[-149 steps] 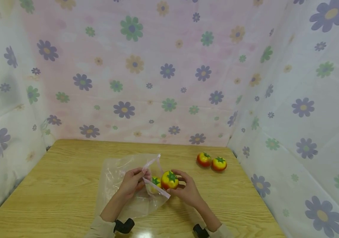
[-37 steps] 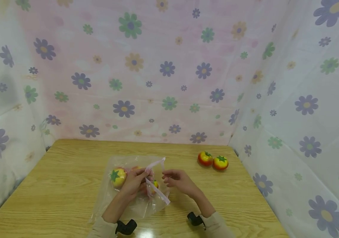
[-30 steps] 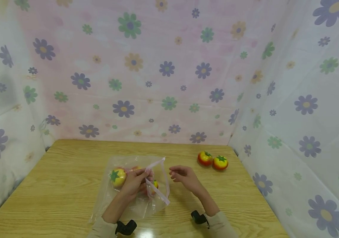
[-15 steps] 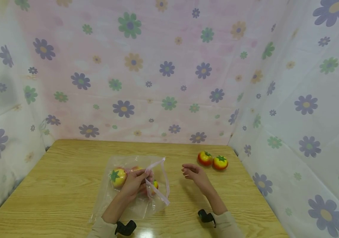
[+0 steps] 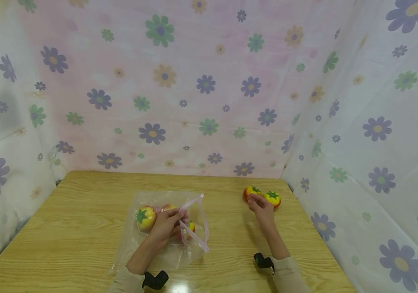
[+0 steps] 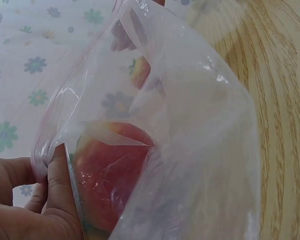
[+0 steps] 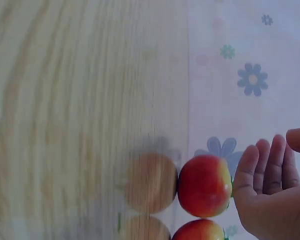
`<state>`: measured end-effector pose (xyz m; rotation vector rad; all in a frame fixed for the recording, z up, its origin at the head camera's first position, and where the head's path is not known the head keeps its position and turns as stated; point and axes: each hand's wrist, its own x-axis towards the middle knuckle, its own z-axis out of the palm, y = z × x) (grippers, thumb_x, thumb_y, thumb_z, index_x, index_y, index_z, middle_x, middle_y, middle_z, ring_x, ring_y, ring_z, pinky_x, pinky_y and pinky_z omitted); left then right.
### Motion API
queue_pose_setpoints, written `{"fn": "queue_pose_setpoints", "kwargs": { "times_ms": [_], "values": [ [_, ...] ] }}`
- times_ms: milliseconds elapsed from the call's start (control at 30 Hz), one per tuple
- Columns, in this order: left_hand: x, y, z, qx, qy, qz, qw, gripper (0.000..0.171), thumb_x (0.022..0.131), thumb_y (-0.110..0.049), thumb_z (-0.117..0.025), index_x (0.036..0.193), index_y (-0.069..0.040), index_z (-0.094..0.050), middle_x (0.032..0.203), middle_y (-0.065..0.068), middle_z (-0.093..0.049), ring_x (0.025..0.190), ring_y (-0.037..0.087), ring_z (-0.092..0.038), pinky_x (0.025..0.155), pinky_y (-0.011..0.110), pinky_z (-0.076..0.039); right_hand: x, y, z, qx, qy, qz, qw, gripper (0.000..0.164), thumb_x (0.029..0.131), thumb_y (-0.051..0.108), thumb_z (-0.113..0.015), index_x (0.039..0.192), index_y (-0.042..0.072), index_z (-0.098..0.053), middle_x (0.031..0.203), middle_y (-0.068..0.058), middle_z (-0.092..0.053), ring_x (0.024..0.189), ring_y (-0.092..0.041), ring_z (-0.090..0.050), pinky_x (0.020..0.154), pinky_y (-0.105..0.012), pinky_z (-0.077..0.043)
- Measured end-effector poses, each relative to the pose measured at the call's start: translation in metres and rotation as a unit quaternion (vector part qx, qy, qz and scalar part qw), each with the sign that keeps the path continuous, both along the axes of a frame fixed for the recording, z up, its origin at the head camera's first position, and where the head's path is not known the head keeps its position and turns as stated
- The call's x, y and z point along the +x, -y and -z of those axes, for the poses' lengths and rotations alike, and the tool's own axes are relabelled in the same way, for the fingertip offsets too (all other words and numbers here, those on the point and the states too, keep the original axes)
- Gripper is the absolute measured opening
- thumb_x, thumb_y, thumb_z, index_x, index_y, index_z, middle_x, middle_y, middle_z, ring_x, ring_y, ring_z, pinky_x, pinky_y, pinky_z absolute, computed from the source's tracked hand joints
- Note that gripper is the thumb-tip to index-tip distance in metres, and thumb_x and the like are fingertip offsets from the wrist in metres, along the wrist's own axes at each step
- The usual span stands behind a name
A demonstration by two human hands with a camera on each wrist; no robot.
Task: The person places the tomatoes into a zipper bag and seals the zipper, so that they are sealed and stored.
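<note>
Head view: the right hand [image 5: 263, 211], fingers loosely bent and empty, is nearer the 2 loose red-yellow fruits [image 5: 273, 199] (round, no long axis): 1 just beyond its fingertips, 1 to their right. The left hand [image 5: 165, 226] pinches the clear bag [image 5: 173, 251].

Quantities: transparent plastic bag with pink edging [image 5: 130, 250], one; round red-and-yellow fruits with green leafy tops [image 5: 145, 218] [image 5: 251, 192] [image 5: 273, 198], three visible inside, two outside; bare hands [image 5: 166, 225] [image 5: 263, 209], two; black wrist-mounted units [image 5: 155, 280] [image 5: 263, 261], two.
</note>
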<state>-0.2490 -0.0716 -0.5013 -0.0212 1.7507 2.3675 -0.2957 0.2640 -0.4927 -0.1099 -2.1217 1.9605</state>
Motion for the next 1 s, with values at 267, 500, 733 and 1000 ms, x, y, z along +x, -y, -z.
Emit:
{"fn": "queue_pose_setpoints", "kwargs": {
  "times_ms": [267,500,733,1000],
  "values": [
    [0.0,-0.003,-0.001,-0.003,0.008,-0.008,0.9999,0.027,0.104,-0.007,-0.058,0.12,0.014,-0.065,0.086,0.005,-0.072,0.078,0.011,-0.068,0.067,0.019,-0.059,-0.009,-0.027,-0.003,0.056,-0.027,0.09,0.994,0.033,0.097,0.001,-0.065,0.128,-0.009,-0.061,0.125,-0.023,-0.062,0.099,-0.007,-0.057,0.078,-0.011,-0.053],
    [-0.002,-0.004,0.0,-0.007,0.017,-0.024,0.9996,0.025,0.103,-0.006,-0.058,0.119,0.011,-0.066,0.087,0.006,-0.072,0.078,0.013,-0.068,0.067,0.021,-0.06,-0.017,-0.051,0.001,0.096,-0.028,0.151,0.983,0.044,0.093,-0.002,-0.066,0.136,-0.007,-0.057,0.143,-0.025,-0.053,0.126,-0.038,-0.043,0.095,-0.029,-0.037],
    [-0.001,-0.003,-0.002,-0.013,0.018,-0.025,0.9994,0.027,0.103,-0.007,-0.059,0.122,0.012,-0.064,0.088,0.006,-0.072,0.078,0.012,-0.069,0.067,0.02,-0.059,-0.019,-0.07,0.004,0.13,0.039,0.14,0.981,0.069,0.094,0.005,-0.068,0.152,-0.01,-0.033,0.158,-0.031,-0.03,0.146,-0.048,-0.024,0.121,-0.059,-0.025],
    [0.0,-0.002,-0.001,-0.007,0.013,-0.01,0.9998,0.031,0.104,-0.009,-0.058,0.125,0.014,-0.061,0.087,0.004,-0.072,0.077,0.009,-0.069,0.066,0.017,-0.058,-0.023,-0.079,0.01,0.132,0.113,0.065,0.983,0.087,0.098,0.017,-0.067,0.159,-0.008,-0.01,0.161,-0.036,-0.016,0.146,-0.049,-0.025,0.121,-0.056,-0.029]
  ]
}}
